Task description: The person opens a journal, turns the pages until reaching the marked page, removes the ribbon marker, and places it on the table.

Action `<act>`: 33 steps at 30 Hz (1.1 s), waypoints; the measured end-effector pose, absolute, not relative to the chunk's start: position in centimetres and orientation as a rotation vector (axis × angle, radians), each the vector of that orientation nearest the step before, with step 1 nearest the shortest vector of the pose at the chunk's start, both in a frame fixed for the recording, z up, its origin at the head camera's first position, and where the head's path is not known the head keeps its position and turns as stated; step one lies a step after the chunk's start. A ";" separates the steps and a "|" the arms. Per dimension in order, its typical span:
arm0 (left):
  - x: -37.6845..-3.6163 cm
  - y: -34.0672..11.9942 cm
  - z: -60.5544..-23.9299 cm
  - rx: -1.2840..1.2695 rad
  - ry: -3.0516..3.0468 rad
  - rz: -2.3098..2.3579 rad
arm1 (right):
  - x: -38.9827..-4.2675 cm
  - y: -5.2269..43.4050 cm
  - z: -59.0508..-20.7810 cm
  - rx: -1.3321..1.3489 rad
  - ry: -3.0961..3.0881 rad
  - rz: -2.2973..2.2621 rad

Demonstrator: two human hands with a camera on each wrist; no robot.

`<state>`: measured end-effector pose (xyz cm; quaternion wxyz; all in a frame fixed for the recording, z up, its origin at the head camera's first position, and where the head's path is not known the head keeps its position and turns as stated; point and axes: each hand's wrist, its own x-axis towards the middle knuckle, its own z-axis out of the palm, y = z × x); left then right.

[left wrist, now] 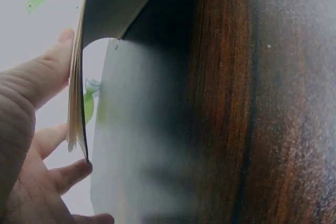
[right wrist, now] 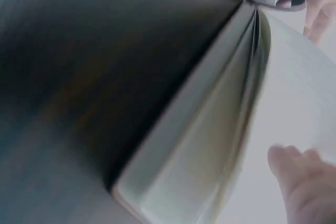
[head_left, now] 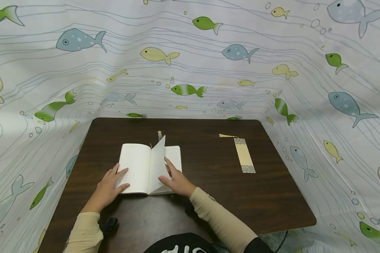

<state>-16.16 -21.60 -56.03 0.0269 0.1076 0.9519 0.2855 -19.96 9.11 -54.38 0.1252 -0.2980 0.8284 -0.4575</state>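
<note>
An open notebook [head_left: 134, 168] with lined pages lies near the table's front edge. My left hand [head_left: 109, 184] rests on its left page, fingers spread at the outer edge. The left wrist view has the thumb [left wrist: 50, 69] against the page face and another fingertip at the dark cover's edge. With my right hand [head_left: 178, 181] I hold a raised page [head_left: 157, 165], thumb on its near face and fingers behind it. A blurred thumb [right wrist: 299, 177] lies over white paper in the right wrist view, beside the fanned leaves [right wrist: 194, 166].
A cream bookmark [head_left: 244, 154] with a yellow tassel [head_left: 226, 135] lies on the dark wooden table [head_left: 206, 203] to the right. Behind the notebook, a small yellow-topped object [head_left: 159, 134] shows partly. A fish-patterned white curtain [head_left: 190, 70] surrounds the table.
</note>
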 end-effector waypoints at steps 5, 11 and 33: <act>-16.3 -21.6 -56.1 0.357 2.951 0.907 | -19.4 7.6 -55.2 -1.103 2.360 -1.081; -16.2 -21.6 -55.8 0.369 2.931 1.094 | -18.7 5.9 -56.0 -1.286 2.497 -0.716; -15.9 -21.2 -55.1 0.358 2.981 0.906 | -19.3 7.9 -56.7 -1.123 2.601 -0.363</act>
